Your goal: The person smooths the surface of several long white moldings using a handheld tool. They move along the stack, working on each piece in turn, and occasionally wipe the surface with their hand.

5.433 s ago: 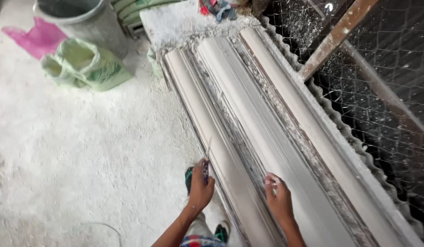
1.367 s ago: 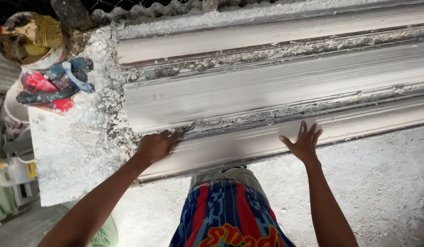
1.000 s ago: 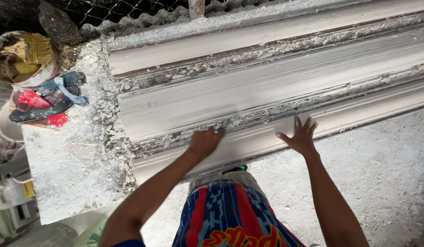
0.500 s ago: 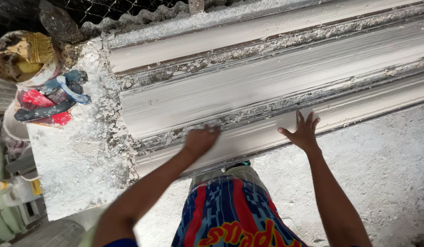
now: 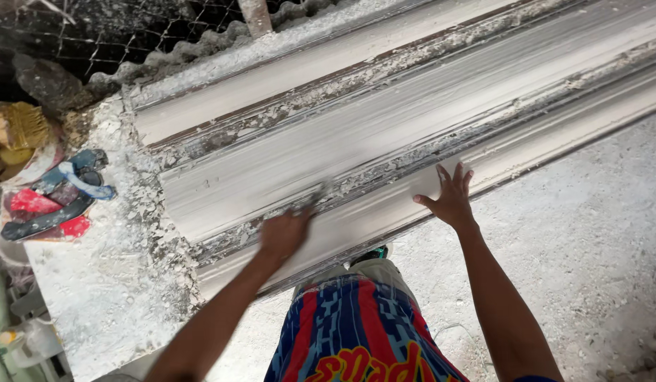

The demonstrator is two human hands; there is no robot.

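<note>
My left hand (image 5: 284,235) is blurred with motion and closed around a small thin tool (image 5: 317,194). The tool's tip meets the crusted ridge between two long white plaster mouldings. My right hand (image 5: 448,199) lies flat with fingers spread on the near moulding (image 5: 384,216). The middle moulding (image 5: 413,127) and the far moulding (image 5: 307,71) run parallel behind it, with flaky plaster crust along their seams.
The bench end (image 5: 94,283) at left is caked with plaster crumbs. A pile of blue and red tools (image 5: 52,205) and a yellow brush (image 5: 20,131) sit at its far left. Wire mesh (image 5: 130,35) stands behind. A dusty white floor (image 5: 590,233) lies to the right.
My left hand has slid right along the ridge with the tool, from the bench end toward my right hand. My right hand has stayed flat on the near moulding.
</note>
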